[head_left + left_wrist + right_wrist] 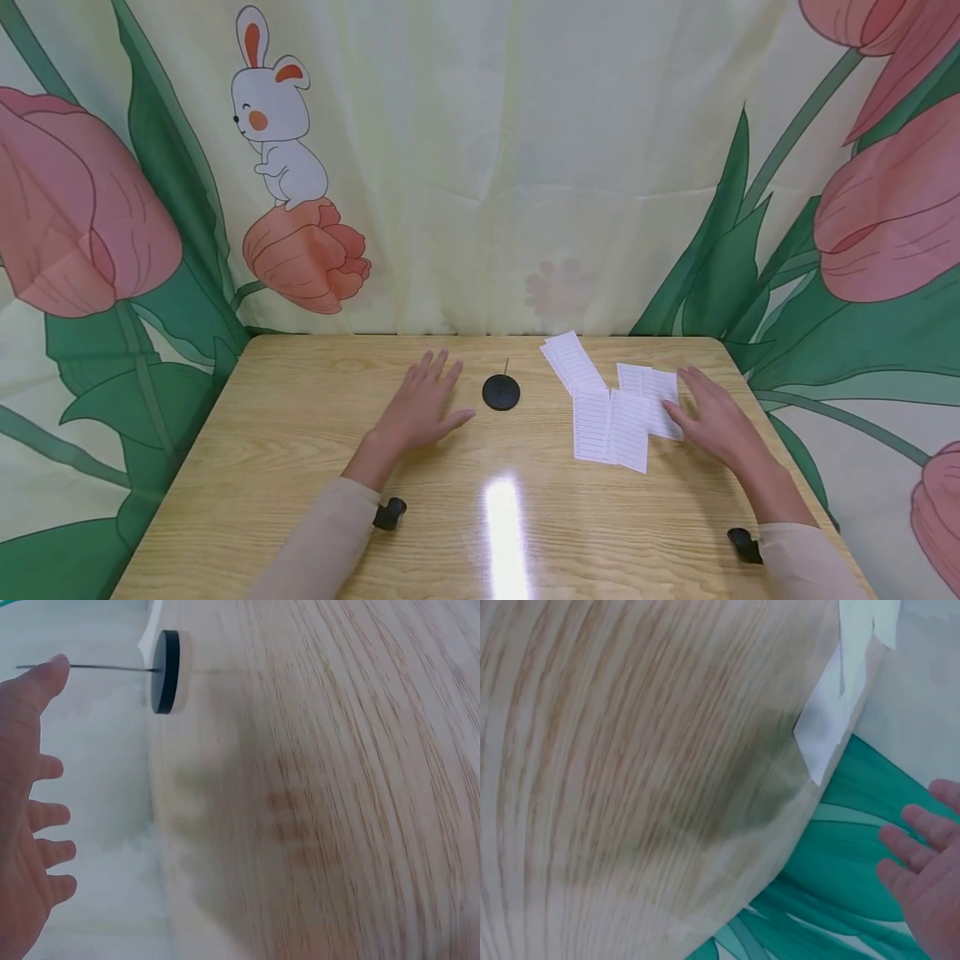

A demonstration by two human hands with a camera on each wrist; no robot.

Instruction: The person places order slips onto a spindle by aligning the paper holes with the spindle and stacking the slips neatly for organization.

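Note:
A round black base with a thin upright spike, a bill spike, stands on the wooden table. My left hand is held just left of it with fingers spread and nothing in them. In the left wrist view the thumb overlaps the spike's thin rod, and the black base shows beside the hand. Several white lined paper slips lie partly overlapping on the right half of the table. Beside their right edge is my right hand, fingers extended and holding nothing. The slips appear past that hand in the right wrist view.
The light wooden table reaches back to a curtain printed with tulips and a rabbit. A bright light reflection lies on the tabletop at front centre. Each wrist carries a small black device near the sleeve.

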